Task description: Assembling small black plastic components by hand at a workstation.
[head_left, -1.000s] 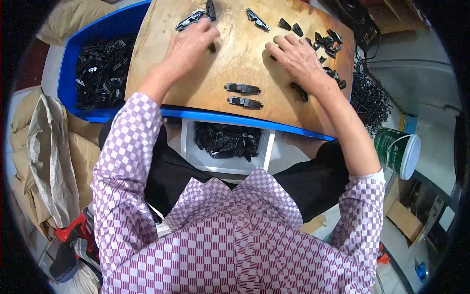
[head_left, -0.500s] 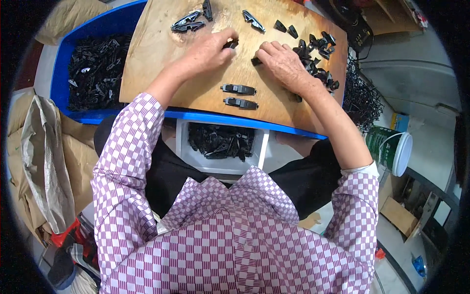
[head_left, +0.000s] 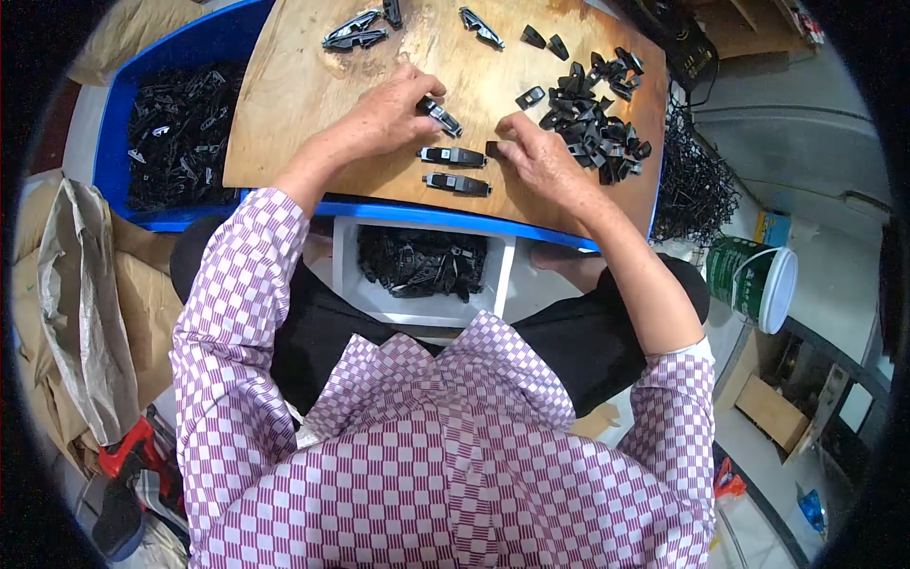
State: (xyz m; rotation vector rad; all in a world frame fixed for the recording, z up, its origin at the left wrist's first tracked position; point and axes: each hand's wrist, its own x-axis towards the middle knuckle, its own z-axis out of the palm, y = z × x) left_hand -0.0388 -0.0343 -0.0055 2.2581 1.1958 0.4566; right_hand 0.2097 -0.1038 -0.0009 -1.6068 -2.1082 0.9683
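Between the thumb and fingers of my left hand [head_left: 387,116] is a long black plastic part [head_left: 442,119], tilted just above the wooden board [head_left: 313,123]. My right hand [head_left: 540,161] pinches a small black plastic cap [head_left: 493,149], partly hidden by its fingers. Two assembled-looking black parts, an upper one [head_left: 453,156] and a lower one [head_left: 456,185], lie parallel near the board's front edge. A loose cap [head_left: 531,97] sits beyond my right hand, next to a pile of similar black pieces [head_left: 592,123].
Several more long black parts [head_left: 356,32] lie at the board's far side. A blue tub [head_left: 114,142] holding dark pieces stands at left. Under the board's front is a white bin [head_left: 508,275]. A green bucket [head_left: 735,275] stands at right.
Both hands have come nearer to me, my left turning so that its long part shows. My right hand has uncovered a loose cap beside the pile. The view has shifted slightly.
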